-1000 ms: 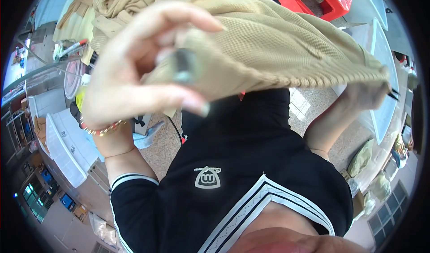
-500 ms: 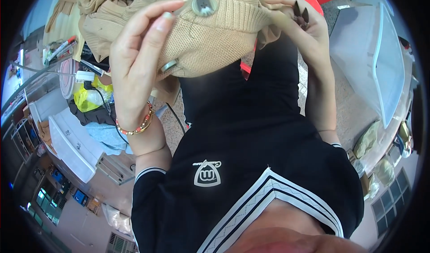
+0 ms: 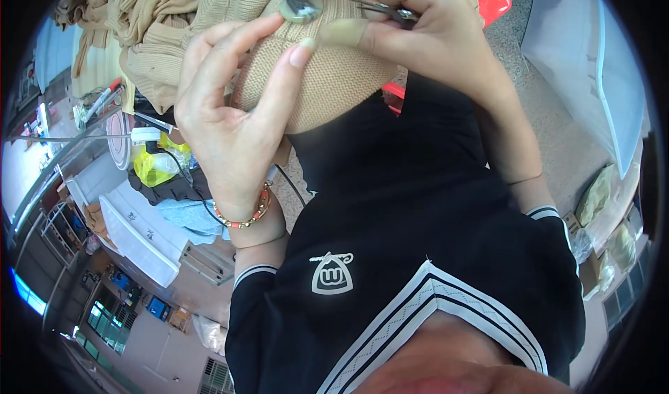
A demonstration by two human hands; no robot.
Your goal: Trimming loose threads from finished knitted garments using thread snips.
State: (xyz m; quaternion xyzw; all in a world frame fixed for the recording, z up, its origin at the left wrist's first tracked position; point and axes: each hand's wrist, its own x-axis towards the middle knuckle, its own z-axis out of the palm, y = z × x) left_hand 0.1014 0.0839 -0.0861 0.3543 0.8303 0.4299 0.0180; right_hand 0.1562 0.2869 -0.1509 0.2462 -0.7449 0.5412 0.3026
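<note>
- Our right hand [image 3: 425, 38] pinches a small pair of dark metal snips [image 3: 390, 10] between thumb and fingers, tips pointing toward a round grey button [image 3: 301, 7].
- The button sits on a beige knit garment [image 3: 334, 80], raised close to our face at the top edge of the view.
- Our left hand [image 3: 233, 122] cups the knit from below, fingers half curled around the fabric, the forefinger tip pressing just beside the button.
- We judge the step to be trimming at the button. It goes best with the knit held taut over the left fingers, so the blades meet only loose thread.
- Small closes of the tips, angled away from the left forefinger, seem safest; we cannot tell whether a thread lies between the blades.
- A beaded bracelet [image 3: 244, 216] circles the left wrist.
- Below hangs our black top with white trim [image 3: 418, 240].
- More beige garments [image 3: 139, 17] are heaped at the upper left; a yellow bag [image 3: 157, 167] lies beneath them.
</note>
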